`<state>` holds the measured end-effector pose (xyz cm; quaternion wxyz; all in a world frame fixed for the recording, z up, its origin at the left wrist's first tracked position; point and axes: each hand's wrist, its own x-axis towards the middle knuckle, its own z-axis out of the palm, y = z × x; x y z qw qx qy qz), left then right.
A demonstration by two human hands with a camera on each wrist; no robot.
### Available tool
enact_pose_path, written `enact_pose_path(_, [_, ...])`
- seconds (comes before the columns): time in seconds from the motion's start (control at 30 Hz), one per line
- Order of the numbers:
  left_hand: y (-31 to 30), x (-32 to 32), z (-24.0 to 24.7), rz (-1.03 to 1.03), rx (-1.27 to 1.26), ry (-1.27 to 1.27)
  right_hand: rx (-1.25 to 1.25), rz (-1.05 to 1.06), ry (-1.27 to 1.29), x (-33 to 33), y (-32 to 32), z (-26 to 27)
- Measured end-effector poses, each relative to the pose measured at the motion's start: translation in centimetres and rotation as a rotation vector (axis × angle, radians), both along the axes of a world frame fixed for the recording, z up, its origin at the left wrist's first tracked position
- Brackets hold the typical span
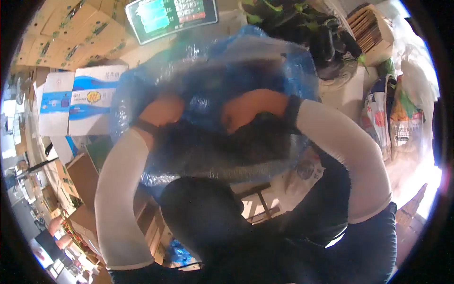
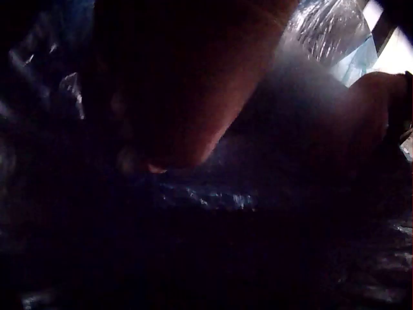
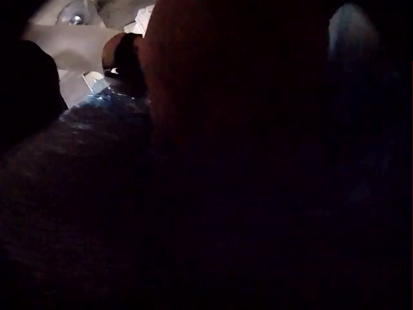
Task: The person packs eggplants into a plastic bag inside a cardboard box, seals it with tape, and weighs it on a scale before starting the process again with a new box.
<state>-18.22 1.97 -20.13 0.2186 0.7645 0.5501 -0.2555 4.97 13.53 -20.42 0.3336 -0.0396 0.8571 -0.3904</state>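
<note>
A large, translucent blue plastic bag (image 1: pixel 265 61) fills the middle of the head view, with something dark (image 1: pixel 236 142) inside it. Both hands are seen through the plastic and reach into that dark mass. My left hand (image 1: pixel 161 111) is on the left and my right hand (image 1: pixel 250 109) on the right, a short way apart, both in white sleeves. Their fingers are hidden. The left wrist view shows the hand (image 2: pixel 187 97) close up over crinkled blue plastic (image 2: pixel 206 197). The right wrist view is nearly black, with the hand (image 3: pixel 226 97) filling it.
A weighing scale with a lit display (image 1: pixel 172 14) stands behind the bag. A white and blue carton (image 1: pixel 80 99) and brown cardboard boxes (image 1: pixel 61 38) are on the left. Dark vegetables (image 1: pixel 321 33) lie at the back right, printed sacks (image 1: pixel 402 118) on the right.
</note>
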Motion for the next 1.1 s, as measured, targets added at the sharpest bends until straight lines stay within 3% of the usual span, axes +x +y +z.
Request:
enact_pose_path(0.03, [-0.1, -0.2, 0.6, 0.030, 0.041, -0.053, -0.274, -0.123, -0.014, -0.2, -0.5, 1.0])
enact_pose_path(0.1, [0.1, -0.8, 1.3, 0.171, 0.128, -0.115, -0.185, -0.196, 0.064, -0.2, 1.2, 2.6])
enact_pose_path(0.13, [1.4, -1.0, 2.3, 0.227, 0.076, -0.139, 0.032, -0.255, 0.042, -0.3, 2.4, 2.6])
enact_pose_path(0.17, [1.5, -1.3, 3.9, 0.179, 0.247, -0.137, 0.263, -0.311, 0.030, -0.4, 3.4, 3.2])
enact_pose_path(0.2, [2.8, -1.8, 4.4, 0.239, 0.250, -0.069, 0.428, -0.412, 0.089, -0.1, 3.8, 4.5])
enact_pose_path(0.23, [2.5, -2.9, 5.2, 0.186, 0.448, -0.277, 0.597, -0.513, 0.150, 0.1, 4.0, 5.5])
enact_pose_path(0.27, [2.6, -3.4, 4.9, 0.226, 0.454, -0.321, 0.593, -0.504, 0.153, 0.6, 3.6, 5.7])
enact_pose_path(0.33, [2.7, -2.3, 5.4, 0.267, 0.463, -0.370, 1.141, -0.379, 0.651, 2.1, 1.8, 6.7])
enact_pose_path(0.4, [2.8, 1.3, 8.2, 0.179, 0.247, -0.025, 1.098, -0.266, 0.602, 2.0, -0.9, 9.5])
enact_pose_path(0.47, [2.7, 4.0, 7.8, 0.150, 0.320, -0.082, 1.046, -0.158, 0.549, 0.8, -2.8, 11.5])
enact_pose_path(0.53, [3.0, 5.8, 6.7, 0.123, 0.388, -0.137, 0.613, 0.029, 0.098, -0.6, -4.0, 12.2])
enact_pose_path(0.6, [3.3, 6.8, 5.5, -0.143, 0.445, -0.134, 0.676, 0.021, 0.159, -1.8, -3.6, 7.8])
enact_pose_path(0.63, [3.4, 6.6, 4.5, -0.142, 0.447, -0.130, 0.783, 0.059, 0.232, -1.6, -2.9, 4.8])
enact_pose_path(0.67, [3.6, 5.9, 2.9, -0.114, 0.307, -0.055, 0.889, 0.098, 0.306, -1.3, -2.0, 1.2])
enact_pose_path(0.7, [3.9, 5.0, 1.1, -0.084, 0.165, 0.022, 0.937, -0.040, 0.350, -1.0, -0.7, -3.8])
enact_pose_path(0.73, [4.0, 3.2, -1.5, -0.024, 0.316, 0.020, 0.981, -0.181, 0.393, -1.1, 0.7, -7.3])
enact_pose_path(0.77, [4.4, 2.1, -2.1, -0.021, 0.312, 0.023, 0.977, -0.180, 0.396, -1.6, 1.4, -7.6])
enact_pose_path(0.83, [4.4, 0.6, -3.9, 0.135, 0.599, 0.031, 0.990, -0.444, 0.396, -2.2, 2.2, -8.9])
enact_pose_path(0.87, [4.5, 0.3, -3.9, 0.276, 0.512, -0.026, 0.981, -0.441, 0.390, -2.1, 2.4, -9.0])
enact_pose_path(0.9, [4.5, 0.0, -4.1, 0.275, 0.508, -0.029, 0.909, -0.441, 0.318, -1.9, 3.0, -8.8])
enact_pose_path(0.97, [4.6, -1.0, -3.7, 0.287, 0.002, 0.071, 0.845, -0.439, 0.256, -2.2, 3.9, -8.0])
enact_pose_path(1.0, [4.9, -0.9, -2.9, 0.332, -0.097, 0.098, 0.846, -0.369, 0.241, -2.4, 3.7, -7.1])
enact_pose_path(1.07, [4.5, -0.5, -2.2, 0.395, 0.052, -0.051, 0.846, -0.298, 0.219, -3.1, 3.9, -4.3])
enact_pose_path(1.1, [4.4, -0.4, -2.3, 0.455, 0.198, -0.201, 0.569, -0.189, 0.118, -4.2, 4.2, -1.6])
